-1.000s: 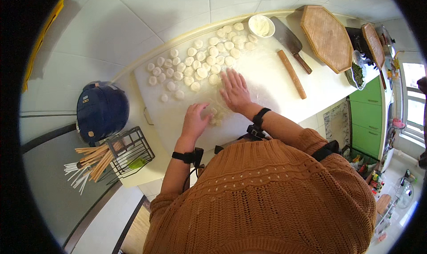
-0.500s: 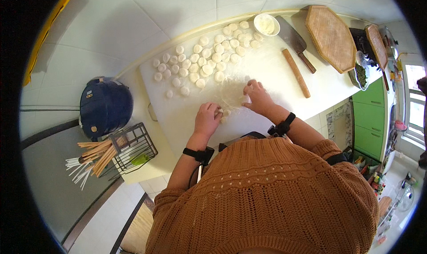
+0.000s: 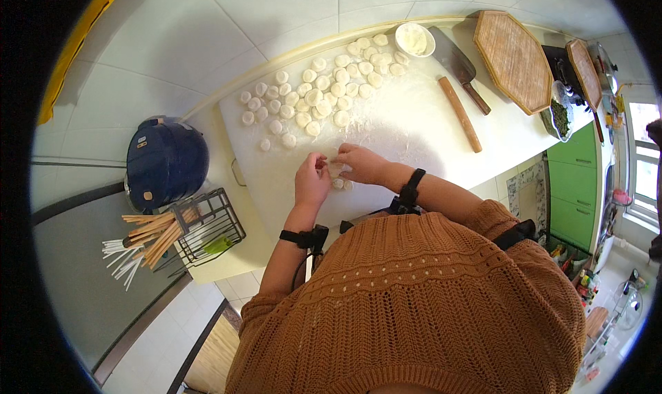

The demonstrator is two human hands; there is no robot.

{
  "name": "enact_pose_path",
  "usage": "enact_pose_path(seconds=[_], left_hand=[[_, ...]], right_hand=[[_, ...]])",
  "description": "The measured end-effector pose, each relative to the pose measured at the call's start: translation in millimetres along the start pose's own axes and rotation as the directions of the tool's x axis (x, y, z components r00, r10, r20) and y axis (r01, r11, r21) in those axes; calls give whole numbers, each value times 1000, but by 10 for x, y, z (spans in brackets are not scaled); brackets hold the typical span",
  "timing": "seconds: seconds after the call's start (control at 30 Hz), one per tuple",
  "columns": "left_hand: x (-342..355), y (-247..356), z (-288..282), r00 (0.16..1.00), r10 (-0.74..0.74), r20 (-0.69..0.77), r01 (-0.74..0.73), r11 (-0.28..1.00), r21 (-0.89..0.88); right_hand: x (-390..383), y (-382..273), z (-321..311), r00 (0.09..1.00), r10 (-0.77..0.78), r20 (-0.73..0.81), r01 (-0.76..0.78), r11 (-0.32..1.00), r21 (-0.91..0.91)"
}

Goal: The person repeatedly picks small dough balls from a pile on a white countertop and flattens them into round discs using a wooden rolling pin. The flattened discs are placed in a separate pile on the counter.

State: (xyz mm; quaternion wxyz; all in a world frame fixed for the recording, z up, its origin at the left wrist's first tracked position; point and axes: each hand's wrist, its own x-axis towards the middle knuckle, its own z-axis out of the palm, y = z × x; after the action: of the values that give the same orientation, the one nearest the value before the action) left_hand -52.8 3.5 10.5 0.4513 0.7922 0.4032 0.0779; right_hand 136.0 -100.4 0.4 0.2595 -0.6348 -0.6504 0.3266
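My left hand point(image 3: 312, 181) and my right hand point(image 3: 362, 165) meet low over the near part of a white floured board point(image 3: 407, 135). Their curled fingertips come together on a small pale piece of dough point(image 3: 335, 169), mostly hidden by the fingers. Close below them lie a few more small dough pieces point(image 3: 343, 184). Farther back, several round, flattened dough pieces point(image 3: 314, 96) spread over the board's left and middle. A wooden rolling pin point(image 3: 459, 114) rests on the right side, beyond my right hand.
At the board's back edge stand a white bowl of flour point(image 3: 415, 40) and a cleaver point(image 3: 453, 56). An octagonal wooden tray point(image 3: 512, 61) and a container of chopped greens point(image 3: 560, 118) are at the right. Leftward are a dark blue appliance point(image 3: 166, 163) and a wire chopstick rack point(image 3: 210, 225).
My right hand has moved left from the floured middle of the board to meet my left hand. Its spread fingers have closed in around the dough there.
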Motion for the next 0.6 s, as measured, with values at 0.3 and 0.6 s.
enact_pose_path(seconds=[0.3, 0.6], left_hand=[[-206, -76, -68, 978, 112, 174, -102, 992, -68], [-196, -69, -19, 970, 192, 148, -196, 981, 14]], right_hand=[[-383, 303, -188, 855, 507, -108, -401, 780, 481], [-679, 338, -455, 958, 240, -160, -222, 968, 118]])
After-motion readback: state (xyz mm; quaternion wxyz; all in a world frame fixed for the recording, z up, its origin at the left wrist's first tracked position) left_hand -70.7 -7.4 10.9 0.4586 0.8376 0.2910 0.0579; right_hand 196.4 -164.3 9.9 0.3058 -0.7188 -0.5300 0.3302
